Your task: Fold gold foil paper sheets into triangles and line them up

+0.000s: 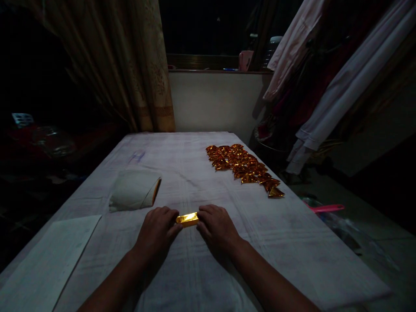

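A folded piece of shiny gold foil paper (187, 219) is stretched between my two hands, low over the near middle of the table. My left hand (159, 223) pinches its left end with thumb and fingers. At the right end, the fingers of my right hand (216, 225) are closed on it in the same way. The fingertips cover both ends of the foil. Several folded gold foil pieces (247, 164) lie in a cluster at the far right of the table. Left of my hands rests a pale wrapped packet (131, 190), with an orange-gold edge showing at its right end.
A pale checked cloth covers the table (182, 151). At the near left lies a flat white sheet (48, 260). Curtains (139, 65) hang behind on the left, clothes (325, 108) on the right. A pink cup (245, 60) stands on the windowsill. A pink handle (328, 208) shows beyond the right edge.
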{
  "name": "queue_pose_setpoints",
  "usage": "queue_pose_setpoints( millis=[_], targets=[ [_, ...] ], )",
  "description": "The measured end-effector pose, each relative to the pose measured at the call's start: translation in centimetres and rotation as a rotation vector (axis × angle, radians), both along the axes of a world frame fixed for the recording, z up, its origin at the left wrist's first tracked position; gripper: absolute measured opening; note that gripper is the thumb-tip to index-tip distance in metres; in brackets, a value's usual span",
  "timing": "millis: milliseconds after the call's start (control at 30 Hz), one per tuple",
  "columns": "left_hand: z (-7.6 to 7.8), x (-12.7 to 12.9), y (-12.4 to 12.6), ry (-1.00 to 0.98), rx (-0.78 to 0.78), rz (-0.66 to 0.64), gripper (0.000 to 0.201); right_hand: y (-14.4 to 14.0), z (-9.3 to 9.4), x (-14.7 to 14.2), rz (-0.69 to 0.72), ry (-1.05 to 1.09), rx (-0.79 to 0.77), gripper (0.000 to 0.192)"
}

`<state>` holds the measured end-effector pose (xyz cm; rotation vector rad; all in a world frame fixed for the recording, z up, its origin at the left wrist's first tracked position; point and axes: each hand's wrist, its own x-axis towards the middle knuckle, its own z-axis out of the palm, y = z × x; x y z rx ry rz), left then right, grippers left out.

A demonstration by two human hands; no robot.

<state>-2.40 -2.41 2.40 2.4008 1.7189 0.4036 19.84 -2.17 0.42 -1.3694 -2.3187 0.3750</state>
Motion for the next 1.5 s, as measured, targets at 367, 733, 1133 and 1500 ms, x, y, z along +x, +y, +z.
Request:
queue_pose_setpoints(
  millis=[367,733,1133,1500],
  targets=[
    [0.3,0.4,0.2,-0.031,-0.08,0.001,0.005,2.7,1.2,0.5,-0.045,-0.031,-0.185,0.02],
    [-0.9,1.5,6.3,-0.627,-0.065,0.156,0.029,7.4,-0.4,0.1,-0.16,0.42,-0.019,0.02],
    [-2.9,1.7,6.5,-0.779,-0.071,0.252,0.039,7.7,-2.6,0.1,-0.102,0.635,-0.028,0.014],
    [-3.5,1.5,6.3,-0.846,-0.062,0.248,0.036,7.7,-2.5,0.0,-0.201,0.64,-0.085,0.024]
  ],
)
